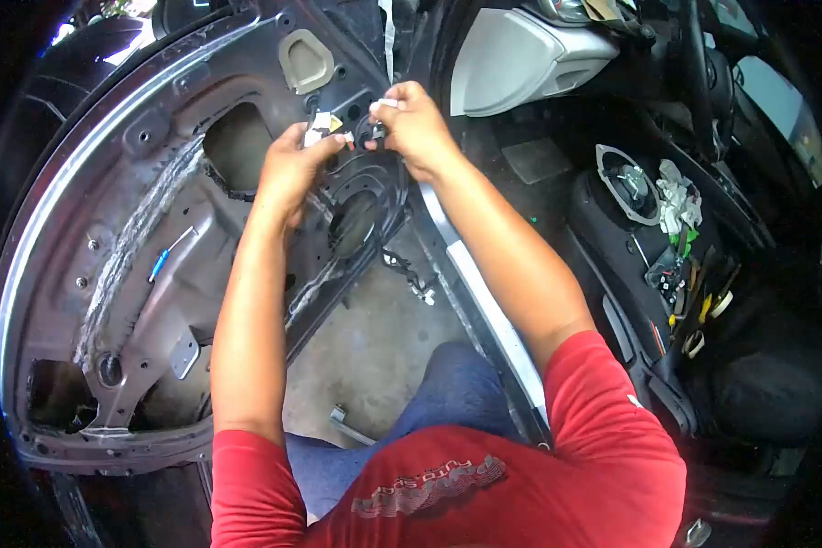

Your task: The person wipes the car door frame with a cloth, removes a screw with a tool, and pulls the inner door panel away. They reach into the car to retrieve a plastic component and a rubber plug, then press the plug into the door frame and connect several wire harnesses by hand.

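My left hand (pixel 292 172) is closed on a white plug-like part (pixel 318 130) with a yellow patch, its fingers pinching the lower edge. A short way to the right, my right hand (pixel 420 135) is closed around a black wiring harness (pixel 367 133), with a small white piece (pixel 389 103) showing by the fingertips. Both hands are raised in front of the bare car door (pixel 237 210), close to its hinge side. Black cable runs down from the hands past the door edge to a loose end with a white connector (pixel 426 296).
A blue-handled screwdriver (pixel 161 265) lies on the door panel. On the car seat (pixel 603 237) at right are a speaker (pixel 632 187), a crumpled plastic bag (pixel 679 203) and several hand tools. The door sill (pixel 484 292) runs beside my right arm. A metal piece (pixel 340 416) lies on the floor.
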Demonstrator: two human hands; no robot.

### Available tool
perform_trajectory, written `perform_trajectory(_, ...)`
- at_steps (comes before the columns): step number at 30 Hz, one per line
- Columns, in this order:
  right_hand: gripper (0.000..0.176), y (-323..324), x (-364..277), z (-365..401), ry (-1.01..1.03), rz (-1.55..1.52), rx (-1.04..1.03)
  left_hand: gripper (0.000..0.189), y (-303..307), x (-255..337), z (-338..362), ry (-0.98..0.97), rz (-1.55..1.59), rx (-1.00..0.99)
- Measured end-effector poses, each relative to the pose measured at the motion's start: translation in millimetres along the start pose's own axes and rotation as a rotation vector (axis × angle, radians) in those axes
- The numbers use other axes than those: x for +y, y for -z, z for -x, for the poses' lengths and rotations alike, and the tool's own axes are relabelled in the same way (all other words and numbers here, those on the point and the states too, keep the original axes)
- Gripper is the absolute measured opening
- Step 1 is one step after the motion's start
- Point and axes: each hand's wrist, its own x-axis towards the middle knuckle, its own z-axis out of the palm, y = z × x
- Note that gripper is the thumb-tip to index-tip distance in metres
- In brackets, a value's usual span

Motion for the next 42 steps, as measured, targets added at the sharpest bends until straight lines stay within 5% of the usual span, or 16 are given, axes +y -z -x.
perform_trajectory(7, 0.014, -4.7, 35.5, 11.0, 0.146, 0.284, -0.033, 0.026, 9.8, -3.3, 2.7, -0.157, -0.249, 0.201)
perform_trajectory(10, 0.019, 29.8, 43.6, 35.9, 0.066, 0.307, -0.196, 0.03, 28.8, -5.3, -6.3, -0.256, -0.375, 0.227)
perform_trajectory(12, 0.026, 52.9, 45.7, 54.5, -0.07, 0.019, -0.376, 0.031, 26.2, 9.8, 4.1, -0.208, -0.436, 0.231)
perform_trajectory(14, 0.034, 66.6, 44.9, 66.5, -0.074, 0.049, -0.37, 0.03, 24.4, 18.3, 10.9, -0.13, -0.398, 0.222)
perform_trajectory(20, 0.035, 77.1, 32.6, 60.0, 0.116, 0.272, -0.347, 0.037, 30.8, 23.2, 18.0, -0.04, -0.041, 0.147)
perform_trajectory(22, 0.028, 79.9, 22.2, 60.3, 0.18, 0.375, -0.289, 0.046, 30.0, 21.3, 18.0, -0.148, 0.471, -0.028)
perform_trajectory(23, 0.026, 82.2, 15.1, 63.2, 0.275, 0.521, -0.268, 0.046, 30.6, 24.8, 19.5, -0.149, 0.47, -0.027)
perform_trajectory(26, 0.023, 92.3, 21.2, 71.6, 0.446, 0.695, -0.25, 0.052, 42.5, 42.9, 28.1, 0.024, 0.637, -0.096)
perform_trajectory(28, 0.025, 96.4, 30.3, 82.7, 0.143, 0.401, -0.308, 0.051, 45.7, 49.8, 37.4, 0.076, 0.56, -0.106)
perform_trajectory(30, 0.027, 100.0, 37.1, 76.6, 0.103, 0.405, -0.272, 0.05, 40.0, 51.7, 52.9, 0.022, -0.09, 0.013)
perform_trajectory(33, 0.035, 98.8, 38.8, 65.5, 0.068, -0.096, -0.25, 0.036, 41.4, 29.4, 57.1, -0.015, -0.488, 0.078)
perform_trajectory(37, 0.026, 65.9, 15.3, 47.1, 0.305, 0.366, -0.307, 0.033, 44.2, 15.4, 54.4, -0.129, -0.735, 0.141)
perform_trajectory(42, 0.02, 27.0, 26.1, 2.6, 0.143, 0.337, -0.071, 0.055, 20.3, 17.9, 53.0, -0.444, -1.281, 0.404)
